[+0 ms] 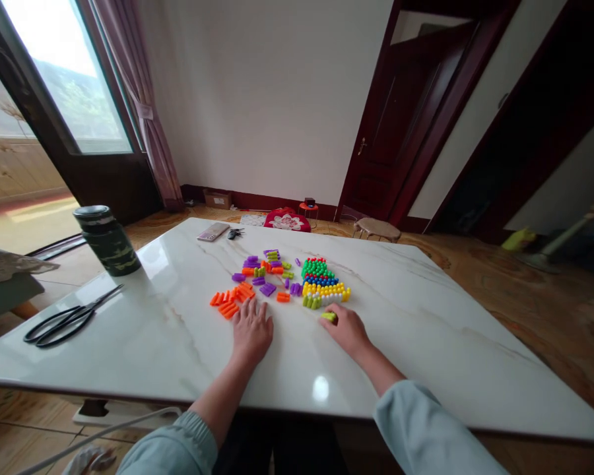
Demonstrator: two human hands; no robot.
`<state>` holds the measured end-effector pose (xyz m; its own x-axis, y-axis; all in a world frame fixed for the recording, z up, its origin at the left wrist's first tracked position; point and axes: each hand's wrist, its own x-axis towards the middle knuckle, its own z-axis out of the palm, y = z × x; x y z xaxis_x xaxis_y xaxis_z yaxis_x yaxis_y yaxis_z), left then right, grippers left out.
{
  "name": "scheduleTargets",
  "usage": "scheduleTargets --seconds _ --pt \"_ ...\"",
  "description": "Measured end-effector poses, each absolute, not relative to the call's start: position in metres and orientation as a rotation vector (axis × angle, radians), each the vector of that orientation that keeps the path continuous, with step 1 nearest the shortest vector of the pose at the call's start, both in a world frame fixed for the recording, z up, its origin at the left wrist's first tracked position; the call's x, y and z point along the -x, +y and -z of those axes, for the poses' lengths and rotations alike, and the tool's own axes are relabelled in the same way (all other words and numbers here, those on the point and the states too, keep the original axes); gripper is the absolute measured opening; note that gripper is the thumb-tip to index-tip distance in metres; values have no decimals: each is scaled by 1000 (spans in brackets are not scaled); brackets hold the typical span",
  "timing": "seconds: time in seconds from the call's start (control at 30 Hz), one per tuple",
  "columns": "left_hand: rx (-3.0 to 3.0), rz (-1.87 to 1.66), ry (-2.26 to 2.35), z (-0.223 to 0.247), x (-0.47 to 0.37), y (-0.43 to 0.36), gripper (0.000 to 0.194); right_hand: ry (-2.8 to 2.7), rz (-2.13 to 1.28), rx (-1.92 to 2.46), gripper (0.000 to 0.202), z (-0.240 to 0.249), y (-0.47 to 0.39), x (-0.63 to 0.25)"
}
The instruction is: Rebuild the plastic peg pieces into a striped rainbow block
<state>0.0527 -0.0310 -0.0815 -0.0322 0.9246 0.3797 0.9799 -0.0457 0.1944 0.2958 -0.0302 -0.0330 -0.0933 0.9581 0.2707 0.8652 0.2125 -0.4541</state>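
Note:
My right hand (349, 328) pinches a lime-green plastic piece (328, 316) just above or on the tabletop; I cannot tell whether it touches. Beyond it, similar small pieces stand in close rows: lime-green pieces (311, 302), white pieces (331, 298), yellow pieces (324, 289), then blue, red and green pieces (317, 268). My left hand (252, 330) lies palm down with fingers stretched out, its fingertips beside a loose group of orange pieces (228, 309). Purple pieces (267, 289) lie scattered between the orange group and the rows, with more orange and lime-green ones among them.
On the white marbled table (400, 369), black-handled scissors (66, 323) lie at the left, below a camouflage-patterned flask (107, 241). A phone (212, 231) and keys (235, 233) rest near the far edge. Behind the table stands a round stool (377, 228).

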Motion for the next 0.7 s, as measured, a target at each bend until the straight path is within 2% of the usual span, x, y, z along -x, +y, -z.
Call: scheduleTargets --seconds 0.13,0.33,0.5,0.7 --pt "2089 631 -2070 81 -53 -31 43 -1899 -161 1941 20 33 -2 -321" --pt "2094 642 -2075 83 -53 -29 44 -1819 -230 1885 8 57 6 -320" --pt "2092 619 -2068 84 -52 -28 45 -1708 -239 1864 16 69 6 -315" --pt "2093 632 -2066 84 -52 -29 45 -1657 -257 1829 15 71 11 -311"
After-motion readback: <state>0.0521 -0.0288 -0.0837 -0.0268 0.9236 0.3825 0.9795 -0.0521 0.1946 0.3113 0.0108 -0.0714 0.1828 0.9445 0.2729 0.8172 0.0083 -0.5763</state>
